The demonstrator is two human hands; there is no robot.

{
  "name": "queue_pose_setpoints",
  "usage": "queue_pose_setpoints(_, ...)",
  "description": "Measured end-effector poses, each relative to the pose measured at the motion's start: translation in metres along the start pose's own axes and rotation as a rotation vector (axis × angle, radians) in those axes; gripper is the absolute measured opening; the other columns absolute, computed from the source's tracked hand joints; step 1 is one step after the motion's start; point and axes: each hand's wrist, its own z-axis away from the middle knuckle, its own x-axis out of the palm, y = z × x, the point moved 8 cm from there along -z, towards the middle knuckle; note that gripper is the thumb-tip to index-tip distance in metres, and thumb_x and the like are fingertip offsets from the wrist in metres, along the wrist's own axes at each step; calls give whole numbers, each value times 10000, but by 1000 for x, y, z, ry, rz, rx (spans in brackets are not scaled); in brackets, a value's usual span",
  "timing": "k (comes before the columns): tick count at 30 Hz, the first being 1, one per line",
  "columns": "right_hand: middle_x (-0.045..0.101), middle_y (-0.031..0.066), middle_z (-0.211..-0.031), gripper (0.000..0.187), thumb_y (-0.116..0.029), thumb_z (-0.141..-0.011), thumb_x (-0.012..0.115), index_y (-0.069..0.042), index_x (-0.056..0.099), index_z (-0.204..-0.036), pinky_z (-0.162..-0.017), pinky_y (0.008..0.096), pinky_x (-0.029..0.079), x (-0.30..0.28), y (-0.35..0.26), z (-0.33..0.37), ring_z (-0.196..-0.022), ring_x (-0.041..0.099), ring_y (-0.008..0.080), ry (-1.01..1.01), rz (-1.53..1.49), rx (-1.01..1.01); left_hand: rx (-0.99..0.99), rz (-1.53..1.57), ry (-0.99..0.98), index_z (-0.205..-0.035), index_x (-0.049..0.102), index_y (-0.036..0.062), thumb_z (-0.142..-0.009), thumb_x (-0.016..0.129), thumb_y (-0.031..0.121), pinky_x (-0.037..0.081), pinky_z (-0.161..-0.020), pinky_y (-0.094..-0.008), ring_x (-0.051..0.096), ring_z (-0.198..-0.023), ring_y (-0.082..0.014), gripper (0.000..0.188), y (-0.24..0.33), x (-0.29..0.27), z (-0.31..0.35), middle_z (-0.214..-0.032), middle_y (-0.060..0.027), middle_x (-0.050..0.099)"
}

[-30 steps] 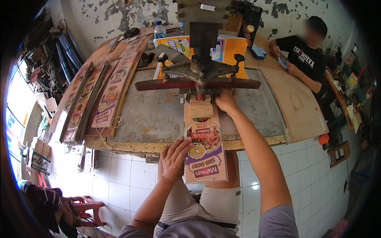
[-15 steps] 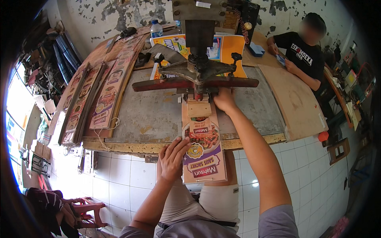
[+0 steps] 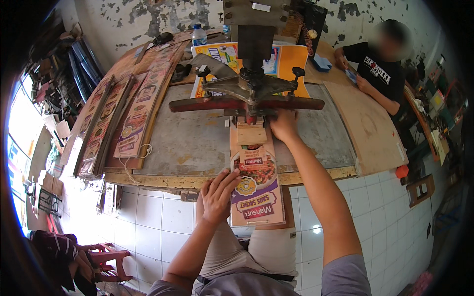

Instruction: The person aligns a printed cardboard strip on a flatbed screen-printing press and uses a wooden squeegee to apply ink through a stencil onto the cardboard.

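A long printed card strip (image 3: 255, 170), with a food picture and purple band, lies under a dark metal hand press (image 3: 252, 91). Its near end juts past the table's front edge. On the strip, under the press head, sits a small wooden block (image 3: 252, 136). My left hand (image 3: 219, 195) rests at the strip's left edge, fingers stretched out and their tips touching it; the thumb is hidden. Beside the strip's far right side, close to the block, is my right hand (image 3: 284, 126). The press's red crossbar (image 3: 207, 104) partly covers its fingers.
Stacks of similar printed strips (image 3: 101, 126) lie at the table's left, with loose string. Behind the press are colourful printed sheets (image 3: 291, 56) and a water bottle (image 3: 198, 35). A co-worker (image 3: 377, 74) sits at the far right, handling a small blue item. A red stool (image 3: 106, 264) stands lower left.
The whole view has shifted slightly, so the press and strip appear a little farther right. Both hands keep nearly the same places beside the strip.
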Motion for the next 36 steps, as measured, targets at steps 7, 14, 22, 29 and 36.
queue_pose_setpoints(7, 609, 207, -1439, 425, -338, -1045, 672, -58, 651, -1363, -1201, 558, 366, -36, -15, 38, -1384, 539, 422, -149, -149, -192, -19, 34, -34, -1371, 695, 148, -918, 715, 197, 337, -1180, -401, 598, -1426, -208, 456, -4, -1, 3, -1511, -1, 683)
queue_pose_setpoints(14, 666, 137, -1349, 243, -195, -1048, 693, -42, 652, -1233, -1079, 484, 478, -100, -101, 106, -1252, 628, 389, -27, -332, -411, -2, 34, 35, -1395, 692, 177, -943, 712, 174, 350, -1152, -362, 615, -1402, -168, 453, -7, -1, 8, -1525, 29, 671)
queue_pose_setpoints(22, 643, 110, -1364, 345, -75, -926, 802, -50, 642, -1230, -1065, 490, 498, -89, -115, 105, -1256, 610, 383, -111, -326, -443, 37, 26, 16, -1438, 669, 181, -906, 712, 150, 373, -1147, -362, 580, -1437, -161, 534, -7, -2, 8, -1586, 44, 620)
queue_pose_setpoints(29, 663, 87, -1318, 385, -39, -860, 854, -75, 670, -1197, -1047, 472, 520, -142, -113, 171, -1253, 613, 360, -320, -346, -485, -26, 80, -128, -1469, 637, 108, -885, 779, 205, 342, -1240, -429, 524, -1503, -212, 609, -26, -20, 30, -1644, -42, 558)
queue_pose_setpoints(36, 655, 113, -1345, 362, -144, -961, 801, -70, 652, -1283, -1088, 430, 493, -222, 88, 135, -1289, 629, 298, -47, -248, 62, -334, -192, 91, -1530, 562, 87, -809, 881, 260, 210, -1310, -542, 437, -1572, -353, 807, -123, -83, 97, -1644, -167, 527)
